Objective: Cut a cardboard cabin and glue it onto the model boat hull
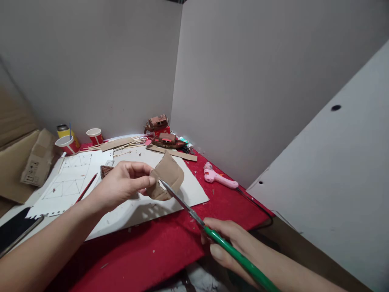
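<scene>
Metal-bladed, green-handled scissors (192, 211) touch curved, creased brown cardboard (168, 175).

The single view I follow comes from the person's head, facing forward and down over a red-covered table (158, 243). The left hand (126, 182) and right hand (232, 231) are close to the lens; farther off, grey walls (252, 81) meet beyond the table's far end.

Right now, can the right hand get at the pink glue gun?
Probably not while the right hand holds the green-handled scissors, tips at the cardboard piece. Otherwise the way looks free: nothing visible stands between that hand and the pink glue gun.
</scene>
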`<state>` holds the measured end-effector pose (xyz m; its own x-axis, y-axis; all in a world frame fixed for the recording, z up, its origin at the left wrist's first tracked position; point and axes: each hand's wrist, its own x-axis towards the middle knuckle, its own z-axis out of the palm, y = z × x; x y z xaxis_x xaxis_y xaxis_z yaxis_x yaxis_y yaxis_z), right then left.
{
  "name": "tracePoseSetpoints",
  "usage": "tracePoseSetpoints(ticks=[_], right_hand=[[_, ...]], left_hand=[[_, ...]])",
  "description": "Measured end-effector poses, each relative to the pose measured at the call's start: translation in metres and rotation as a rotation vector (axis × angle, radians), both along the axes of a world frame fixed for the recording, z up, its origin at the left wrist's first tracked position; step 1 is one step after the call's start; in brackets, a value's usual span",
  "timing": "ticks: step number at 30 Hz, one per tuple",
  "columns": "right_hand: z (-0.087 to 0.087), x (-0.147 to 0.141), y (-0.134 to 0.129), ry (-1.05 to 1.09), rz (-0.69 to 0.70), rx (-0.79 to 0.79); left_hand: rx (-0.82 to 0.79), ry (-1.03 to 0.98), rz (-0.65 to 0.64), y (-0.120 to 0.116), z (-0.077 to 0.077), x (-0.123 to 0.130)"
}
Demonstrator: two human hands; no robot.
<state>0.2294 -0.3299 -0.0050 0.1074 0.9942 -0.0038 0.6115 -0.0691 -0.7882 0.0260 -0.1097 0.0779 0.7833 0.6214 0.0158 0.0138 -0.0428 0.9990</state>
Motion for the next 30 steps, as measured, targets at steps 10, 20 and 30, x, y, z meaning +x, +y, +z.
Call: tracePoseSetpoints(ticks=[10,20,30], right_hand=[[0.033,-0.013,0.007,-0.334,-0.023,-0.109],[0.043,-0.012,0.012,-0.366,0.021,-0.215],[0.03,-0.008,0.009,-0.292,0.031,-0.18]], left_hand=[[0.019,-0.033,-0.008,-0.01,0.002,0.004],[-0.036,-0.009,0.035,-0.01,-0.002,0.006],[-0.105,0.002,0.019,-0.01,-0.005,0.006]])
